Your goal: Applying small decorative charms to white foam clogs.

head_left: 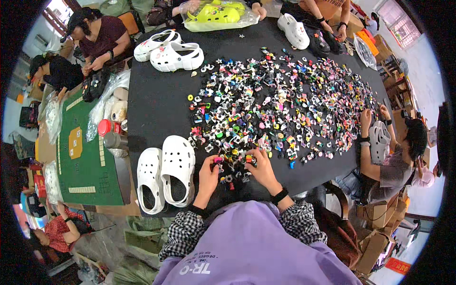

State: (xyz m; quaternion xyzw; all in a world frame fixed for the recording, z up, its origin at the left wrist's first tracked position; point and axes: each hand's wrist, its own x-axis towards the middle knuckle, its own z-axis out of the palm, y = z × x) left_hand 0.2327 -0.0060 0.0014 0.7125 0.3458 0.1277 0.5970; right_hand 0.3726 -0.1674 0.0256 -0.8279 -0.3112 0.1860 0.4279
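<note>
Head view: fine pinching at close quarters

Nearest, a purple top (223,237) and checked sleeves (183,232) lead to two bare hands at the near edge of a black table (159,109). The left hand (207,176) appears closed on a pink charm (218,160) at its fingertips; the right hand (262,170) seems to pinch an orange charm (249,159) between thumb and forefinger. Its exact shape is too small to tell.

Good handling here probably means light fingertip grips — one piece per hand, taken by its rim, with the decorated face turned up for checking. Keeping the wrists low but clear of loose pieces should avoid sweeping any aside.

Just left of the left hand, two white clogs (176,154) lie uppers up, toes pointing away. Beyond the fingers, the charm pile (237,123) spreads far to the right, pieces overlapping — a gentle pick should suit it best. At the far side sit another white pair (176,59), a lone white clog (293,31) and bagged yellow-green clogs (216,14).
</note>
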